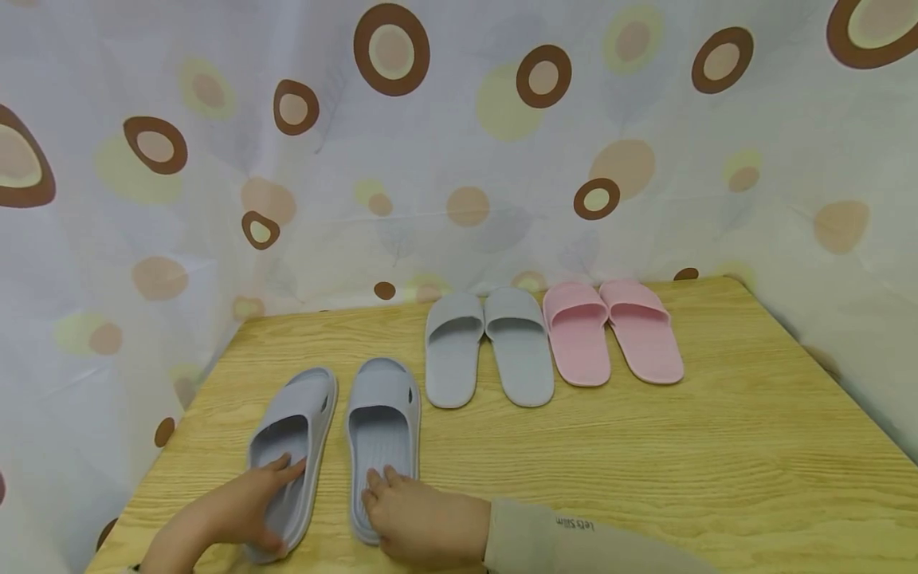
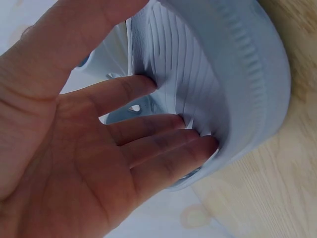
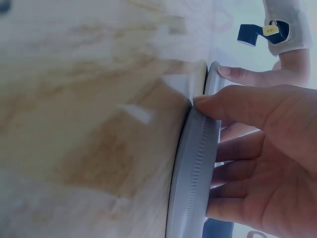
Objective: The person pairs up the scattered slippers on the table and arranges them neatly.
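Observation:
Two grey-blue slide slippers lie side by side on the left of the table. My left hand (image 1: 247,502) is spread over the heel half of the left slipper (image 1: 304,391). In the left wrist view its straight fingertips touch the ridged insole (image 2: 178,59); in the right wrist view its thumb meets the heel rim. Over the heel of the right slipper (image 1: 380,379) is my right hand (image 1: 423,514). Its fingers reach onto the insole, the tips hidden behind the rim in the right wrist view. There the right thumb touches the outer heel rim (image 3: 195,163).
Near the back of the wooden table (image 1: 610,470) lie a pair of pale grey slippers (image 1: 455,371) and a pair of pink slippers (image 1: 584,351), toes toward the patterned cloth (image 1: 430,167). The same cloth hangs along the left and right sides.

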